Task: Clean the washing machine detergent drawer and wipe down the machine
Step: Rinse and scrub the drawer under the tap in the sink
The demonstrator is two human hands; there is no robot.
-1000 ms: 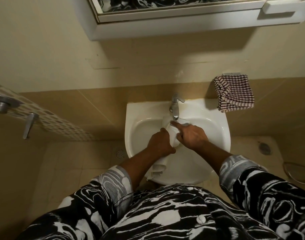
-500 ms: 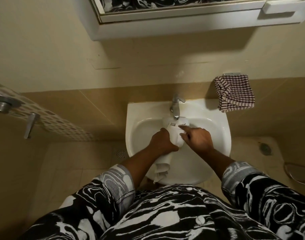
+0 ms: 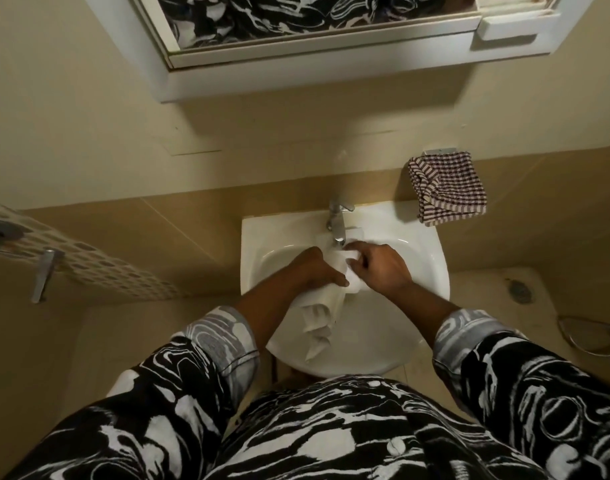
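Two black-and-white patterned sleeves (image 3: pixel 213 344) sit nearest you, both pushed up off the forearms, which reach forward over the front rim of the white sink (image 3: pixel 256 244). Your left hand (image 3: pixel 315 268) is curled round the near side of the detergent drawer (image 3: pixel 354 285), a small white plastic piece held over the basin, thumb lying across it. From under that same hand a white cloth (image 3: pixel 319 323) hangs down in loose folds toward the front of the bowl; whether it is wrapped round the drawer you cannot tell from here. Your right hand (image 3: pixel 383 268) meets the drawer from the other side, fingers bent and pinching its far end, so the piece sits between both hands just below the spout of the chrome tap (image 3: pixel 337 223). Whether water is running is not clear. Beyond the sink's right back corner a brown-and-white checked towel (image 3: pixel 447 188) hangs against the tan wall tiles. Off to the left a metal door handle (image 3: pixel 42 275) shows, and on the floor to the right lies a round drain (image 3: pixel 519 289). Highest on the wall is the white mirror cabinet (image 3: pixel 296 77).
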